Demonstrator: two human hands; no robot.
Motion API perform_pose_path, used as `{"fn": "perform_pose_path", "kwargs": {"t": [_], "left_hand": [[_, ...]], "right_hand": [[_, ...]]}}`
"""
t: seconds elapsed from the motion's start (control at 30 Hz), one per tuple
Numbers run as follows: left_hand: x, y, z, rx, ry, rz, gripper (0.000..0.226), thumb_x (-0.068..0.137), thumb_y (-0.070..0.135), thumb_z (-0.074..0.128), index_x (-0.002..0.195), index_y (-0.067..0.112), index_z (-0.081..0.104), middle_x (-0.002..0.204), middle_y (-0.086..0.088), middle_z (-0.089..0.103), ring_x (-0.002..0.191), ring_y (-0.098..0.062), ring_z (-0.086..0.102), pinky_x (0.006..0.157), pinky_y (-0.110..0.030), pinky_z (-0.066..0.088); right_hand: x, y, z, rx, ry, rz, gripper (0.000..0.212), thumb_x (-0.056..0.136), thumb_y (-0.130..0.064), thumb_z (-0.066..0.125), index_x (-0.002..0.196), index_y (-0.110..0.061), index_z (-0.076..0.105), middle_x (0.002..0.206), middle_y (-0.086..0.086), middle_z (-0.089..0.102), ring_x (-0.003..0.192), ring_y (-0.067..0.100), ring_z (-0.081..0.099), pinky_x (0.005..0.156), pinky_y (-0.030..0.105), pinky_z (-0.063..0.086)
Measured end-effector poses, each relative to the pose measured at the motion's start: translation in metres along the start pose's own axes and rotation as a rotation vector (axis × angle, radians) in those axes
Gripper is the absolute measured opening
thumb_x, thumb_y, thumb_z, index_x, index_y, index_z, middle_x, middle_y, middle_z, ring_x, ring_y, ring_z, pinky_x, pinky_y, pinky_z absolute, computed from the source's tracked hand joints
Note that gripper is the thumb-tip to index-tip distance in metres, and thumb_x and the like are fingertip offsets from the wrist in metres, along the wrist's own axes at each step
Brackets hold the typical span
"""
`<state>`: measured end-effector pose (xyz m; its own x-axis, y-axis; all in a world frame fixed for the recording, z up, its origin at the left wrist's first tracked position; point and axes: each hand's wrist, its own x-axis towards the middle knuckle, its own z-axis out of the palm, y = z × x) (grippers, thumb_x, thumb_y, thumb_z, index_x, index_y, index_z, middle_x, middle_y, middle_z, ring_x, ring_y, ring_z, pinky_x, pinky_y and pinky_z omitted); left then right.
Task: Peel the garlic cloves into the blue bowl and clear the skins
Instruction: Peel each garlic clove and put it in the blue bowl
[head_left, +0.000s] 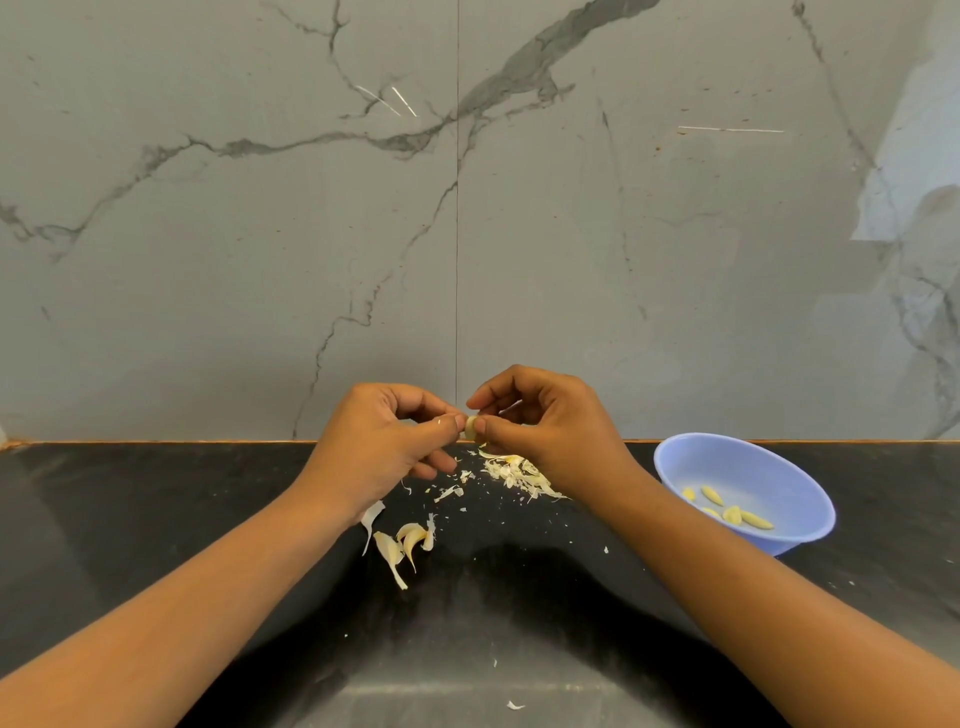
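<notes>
1. Nearest the front edge of the glossy black stone worktop (156, 519), one small white scrap of garlic skin (514, 705) is lying alone.
2. A few unpeeled cream garlic cloves (410, 540) are lying mid-worktop, beside the left wrist.
3. The left hand (384, 441) and right hand (545, 431) are pinching one small pale garlic clove (470, 427) between thumbs and forefingers (other fingers curled), above the back edge.
4. A pile of papery white skins (514, 473) is sitting under the right hand.
5. A round pale-blue plastic bowl (753, 462) is standing towards the back right, holding peeled yellowish cloves (737, 512).

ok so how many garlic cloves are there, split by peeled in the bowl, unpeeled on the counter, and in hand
peeled cloves in the blue bowl: 5
unpeeled cloves on the counter: 2
held clove, pinched between left hand and right hand: 1
total: 8
</notes>
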<state>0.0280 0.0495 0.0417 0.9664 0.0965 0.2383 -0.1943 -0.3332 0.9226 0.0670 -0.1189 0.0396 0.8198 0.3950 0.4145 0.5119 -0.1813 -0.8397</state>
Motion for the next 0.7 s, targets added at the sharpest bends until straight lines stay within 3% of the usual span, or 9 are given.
{"fn": "perform_pose_path", "kwargs": {"t": [0.23,0.4,0.7], "left_hand": [[-0.0001,0.0018,-0.0023,0.036,-0.025,0.021,0.002,0.081,0.017,0.072,0.081,0.017,0.074,0.068,-0.001,0.073,0.060,-0.015,0.070,0.054,-0.022,0.056],[0.0004,-0.0014,-0.0023,0.106,-0.015,0.039,0.005,0.083,0.016,0.072,0.079,0.018,0.074,0.066,0.000,0.073,0.062,-0.016,0.071,0.057,-0.025,0.057],[0.0003,-0.0004,-0.0018,0.103,-0.033,0.034,0.005,0.085,0.016,0.070,0.081,0.017,0.072,0.063,0.004,0.071,0.058,-0.014,0.069,0.055,-0.023,0.056]], "right_hand": [[0.0007,-0.0007,-0.0010,0.067,0.001,0.046,0.008,0.079,-0.010,0.075,0.085,-0.013,0.070,0.082,0.011,0.071,0.077,0.027,0.070,0.071,0.034,0.060],[-0.0002,-0.0027,-0.0008,0.109,-0.042,0.117,0.008,0.080,-0.006,0.073,0.082,-0.013,0.070,0.078,0.007,0.071,0.072,0.015,0.070,0.068,0.028,0.059],[0.0000,-0.0044,-0.0026,0.283,-0.057,0.227,0.008,0.081,0.003,0.068,0.086,-0.004,0.068,0.077,0.010,0.070,0.069,0.016,0.069,0.065,0.024,0.059]]}}
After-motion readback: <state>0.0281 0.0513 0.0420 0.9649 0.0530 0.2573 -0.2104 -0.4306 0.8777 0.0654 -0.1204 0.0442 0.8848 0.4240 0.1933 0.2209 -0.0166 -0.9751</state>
